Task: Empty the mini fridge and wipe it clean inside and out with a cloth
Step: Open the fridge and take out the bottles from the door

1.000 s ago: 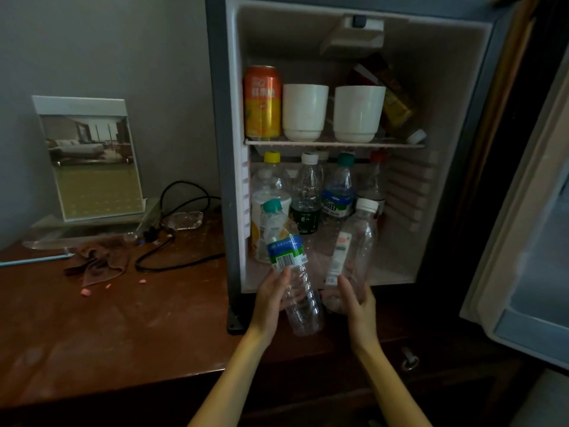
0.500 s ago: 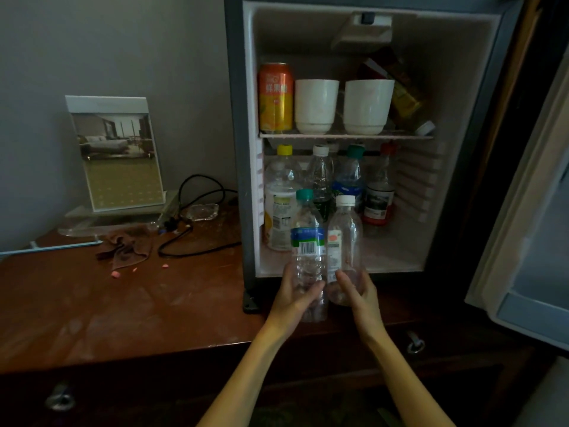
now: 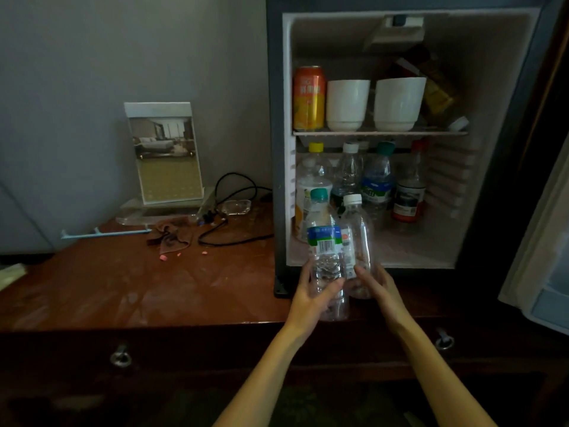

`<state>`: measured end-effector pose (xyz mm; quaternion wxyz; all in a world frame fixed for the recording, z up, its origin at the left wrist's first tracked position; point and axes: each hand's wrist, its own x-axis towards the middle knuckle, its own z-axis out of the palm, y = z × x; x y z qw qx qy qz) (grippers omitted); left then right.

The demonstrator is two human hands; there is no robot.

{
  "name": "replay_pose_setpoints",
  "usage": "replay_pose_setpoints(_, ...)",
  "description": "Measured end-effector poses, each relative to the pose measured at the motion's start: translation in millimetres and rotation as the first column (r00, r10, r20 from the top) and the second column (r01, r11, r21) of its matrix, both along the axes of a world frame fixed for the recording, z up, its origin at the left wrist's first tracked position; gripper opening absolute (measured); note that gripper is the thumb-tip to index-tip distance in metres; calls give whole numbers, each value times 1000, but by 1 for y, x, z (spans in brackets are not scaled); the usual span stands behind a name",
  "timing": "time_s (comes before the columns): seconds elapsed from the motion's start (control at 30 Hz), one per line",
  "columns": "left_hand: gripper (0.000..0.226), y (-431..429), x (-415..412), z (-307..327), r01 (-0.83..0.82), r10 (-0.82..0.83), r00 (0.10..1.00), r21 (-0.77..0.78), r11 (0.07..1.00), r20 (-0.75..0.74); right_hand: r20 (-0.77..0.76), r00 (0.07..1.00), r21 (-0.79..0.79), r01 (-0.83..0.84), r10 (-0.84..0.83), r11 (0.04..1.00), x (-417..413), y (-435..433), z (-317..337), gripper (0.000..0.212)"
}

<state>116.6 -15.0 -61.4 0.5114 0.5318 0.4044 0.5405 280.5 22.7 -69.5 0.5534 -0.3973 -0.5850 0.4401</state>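
- Left hand (image 3: 311, 295): fingers (image 3: 304, 272) curled round the lower body of the green-capped bottle (image 3: 324, 241), thumb across the front. Full wrap, not a pinch.
- Right hand (image 3: 377, 285): fingers (image 3: 363, 272) curled round the bottom of the white-capped bottle (image 3: 357, 235), gripping from its right side.
- Both bottles are upright and touching side by side, just in front of the mini fridge (image 3: 277, 149) at its bottom lip, over the front of the desk (image 3: 123, 288). I can't tell if their bases are down on the wood.
- Lower compartment: four bottles (image 3: 378, 180) stand along the back.
- Shelf (image 3: 378, 133): orange can (image 3: 308, 98), two white cups (image 3: 347, 104), and a packet (image 3: 437, 90) leaning behind the right cup.
- Door (image 3: 538, 257) is swung open to my right.
- Cloth (image 3: 172, 238) lies crumpled on the desk, well left of the fridge, beside a black cable (image 3: 234, 238). Neither hand is on it.
- My read on progress: early. Two bottles are out and most of the stock is inside. The rest needs emptying, then wiping inside and out.
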Motion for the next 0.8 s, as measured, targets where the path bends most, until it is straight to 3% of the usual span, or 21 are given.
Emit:
replay_pose_setpoints(0.07, 63, -8, -4, 1, -21, 21, 1000, 8, 1000, 22, 17, 999, 10, -44, 44, 999, -2, -1, 1, 79)
replay_pose_setpoints(0.23, 69, -47, -30, -5, -135, 132, 989, 36, 990, 72, 14, 994, 44, -112, 111, 993, -14, -11, 0, 66)
replay_pose_setpoints(0.4, 83, -99, -77, -12, -302, 299, 950, 21, 953, 94, -75, 970, 28, -228, 230, 973, -59, -31, -6, 84)
replay_pose_setpoints(0.5, 72, -129, -108, -17, -408, 403, 908, 27, 912, 118, -84, 940, 30, -330, 331, 944, -103, -53, -11, 93)
replay_pose_setpoints(0.6, 65, -162, -140, -25, -535, 527, 841, 49, 843, 123, -91, 899, 18, -429, 429, 903, -155, -79, -20, 91)
replay_pose_setpoints(0.73, 59, -203, -186, -41, -706, 692, 698, 20, 707, 185, -128, 797, -42, -599, 590, 800, -224, -114, -35, 56)
replay_pose_setpoints(0.8, 65, -222, -208, -50, -773, 759, 616, -22, 634, 214, -128, 735, -69, -676, 666, 734, -257, -130, -41, 61)
